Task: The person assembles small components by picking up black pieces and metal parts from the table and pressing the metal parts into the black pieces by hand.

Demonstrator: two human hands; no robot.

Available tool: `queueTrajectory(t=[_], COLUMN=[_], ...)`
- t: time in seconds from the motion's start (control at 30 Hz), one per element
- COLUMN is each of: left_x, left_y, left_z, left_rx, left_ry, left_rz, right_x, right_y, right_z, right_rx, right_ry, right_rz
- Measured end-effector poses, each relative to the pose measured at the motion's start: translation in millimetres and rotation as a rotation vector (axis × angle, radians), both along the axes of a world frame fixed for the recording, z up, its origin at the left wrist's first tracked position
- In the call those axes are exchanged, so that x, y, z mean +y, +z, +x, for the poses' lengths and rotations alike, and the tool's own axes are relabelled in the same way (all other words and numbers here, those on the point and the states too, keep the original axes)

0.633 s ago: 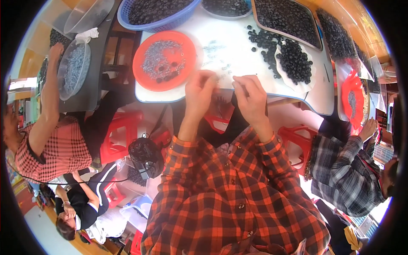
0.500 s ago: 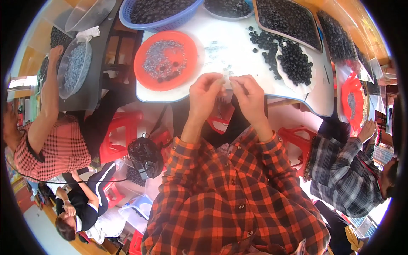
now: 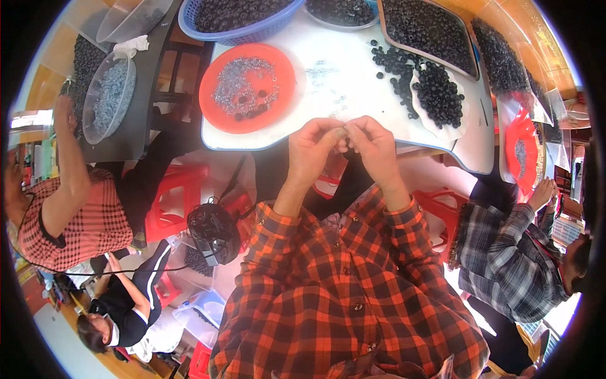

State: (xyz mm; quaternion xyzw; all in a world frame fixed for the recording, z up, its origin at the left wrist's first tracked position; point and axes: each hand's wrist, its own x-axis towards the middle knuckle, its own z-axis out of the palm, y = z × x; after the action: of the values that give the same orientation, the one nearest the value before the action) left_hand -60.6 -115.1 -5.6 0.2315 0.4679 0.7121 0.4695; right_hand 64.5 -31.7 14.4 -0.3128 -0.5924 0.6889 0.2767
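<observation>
**Both hands pinched together at the table's near edge**

Half a second ago the two hands were already meeting over the near edge of the white table (image 3: 353, 76); a moment before that they were apart, each raised on its own. Now they sit a little lower and closer to the body, fingertips pressed together.

The left hand (image 3: 312, 151) and the right hand (image 3: 374, 146) are both curled narrow, thumbs and forefingers closing on a small pale part (image 3: 344, 132) held between them. It is too small to tell its shape. It lies right at the meeting of the fingertips, just in front of the table rim, above the lap.

Beyond the hands, on the table, stands a round orange plastic tray (image 3: 218, 107) of small grey metal pieces with a few black rings among them. To the right lies a loose heap of small black rubber rings (image 3: 435, 95) on a white sheet. A blue plastic basket (image 3: 189, 16) of dark rings stands at the far edge.
</observation>
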Motion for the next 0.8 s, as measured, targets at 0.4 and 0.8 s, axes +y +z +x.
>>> queueTrajectory(t=[0.4, 0.8], left_x=[1.4, -2.4], left_y=[-4.9, -8.2], left_z=[5.6, 1.7], left_rx=[0.03, 0.026], left_ry=[0.056, -0.005], left_rz=[-0.087, -0.014], right_x=[-9.3, -6.9], right_y=[-6.7, -6.7], right_z=[-7.7, -4.2], right_rx=[-0.048, -0.083], right_ry=[-0.097, -0.083], right_rz=[0.246, 0.179])
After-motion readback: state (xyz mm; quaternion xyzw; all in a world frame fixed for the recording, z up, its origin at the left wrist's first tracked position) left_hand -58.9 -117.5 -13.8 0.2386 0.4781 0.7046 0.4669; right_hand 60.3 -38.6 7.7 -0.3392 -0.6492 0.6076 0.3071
